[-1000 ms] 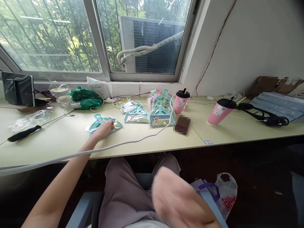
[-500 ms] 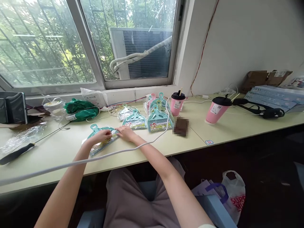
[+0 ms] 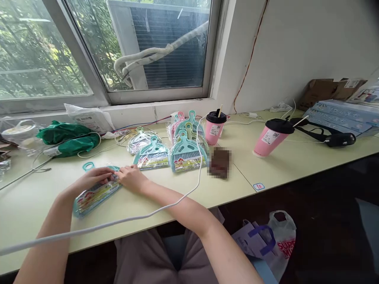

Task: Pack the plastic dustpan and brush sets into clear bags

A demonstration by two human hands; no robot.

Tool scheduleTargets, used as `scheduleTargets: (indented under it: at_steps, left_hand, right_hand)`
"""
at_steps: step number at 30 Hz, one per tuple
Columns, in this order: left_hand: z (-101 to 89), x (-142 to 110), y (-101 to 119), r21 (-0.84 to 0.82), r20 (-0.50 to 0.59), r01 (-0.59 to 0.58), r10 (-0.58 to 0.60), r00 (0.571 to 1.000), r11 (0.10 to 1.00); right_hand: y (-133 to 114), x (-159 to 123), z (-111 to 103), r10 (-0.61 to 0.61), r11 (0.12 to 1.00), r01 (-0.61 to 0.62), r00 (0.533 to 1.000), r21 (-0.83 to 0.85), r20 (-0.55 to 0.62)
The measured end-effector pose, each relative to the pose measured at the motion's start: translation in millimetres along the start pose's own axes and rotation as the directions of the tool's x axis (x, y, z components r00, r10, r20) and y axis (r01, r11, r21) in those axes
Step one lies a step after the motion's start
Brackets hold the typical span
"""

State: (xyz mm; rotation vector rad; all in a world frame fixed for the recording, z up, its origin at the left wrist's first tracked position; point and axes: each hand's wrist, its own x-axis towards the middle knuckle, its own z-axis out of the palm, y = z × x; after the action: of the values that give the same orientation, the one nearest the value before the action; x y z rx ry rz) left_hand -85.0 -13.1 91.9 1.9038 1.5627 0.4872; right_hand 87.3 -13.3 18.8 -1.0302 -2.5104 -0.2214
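Observation:
A teal mini dustpan set in a clear plastic bag (image 3: 91,195) lies on the pale desk (image 3: 166,185) in front of me. My left hand (image 3: 90,179) rests on top of the packet with fingers curled over it. My right hand (image 3: 132,178) grips the packet's right end, fingers closed on the plastic. Several more packaged teal and pink dustpan sets (image 3: 177,146) stand grouped further back, right of my hands.
A white cable (image 3: 166,207) crosses the desk and my right forearm. Two pink cups with black lids (image 3: 271,136) (image 3: 215,127) stand to the right, green bags (image 3: 63,138) at the back left, a blurred dark object (image 3: 219,162), and shopping bags (image 3: 266,240) on the floor.
My right hand came up from my lap onto the packet. Both hands have drawn the packet toward me and leftward, and my view has shifted to the right.

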Motion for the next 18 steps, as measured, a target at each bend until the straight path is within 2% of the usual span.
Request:
scheduleTargets:
  at_steps: [3, 9, 14, 18]
  left_hand:
    - [-0.6, 6, -2, -0.100, 0.061, 0.076, -0.070, 0.996, 0.992]
    - [-0.1, 18, -18, -0.121, -0.013, 0.159, -0.162, 0.987, 0.980]
    - [-2.9, 22, -34, -0.126, -0.058, 0.143, -0.151, 0.987, 0.982]
    - [-2.2, 20, -35, -0.186, -0.076, 0.136, -0.152, 0.985, 0.973]
  right_hand:
    - [0, 1, 1, -0.021, 1.000, 0.021, 1.000, 0.003, 0.017]
    - [0, 1, 1, 0.030, 0.997, -0.030, 1.000, 0.071, -0.005]
    - [-3, 3, 8, 0.008, 0.995, -0.003, 0.999, 0.104, -0.049]
    - [-7, 6, 14, -0.014, 0.994, 0.019, 0.999, 0.104, -0.049]
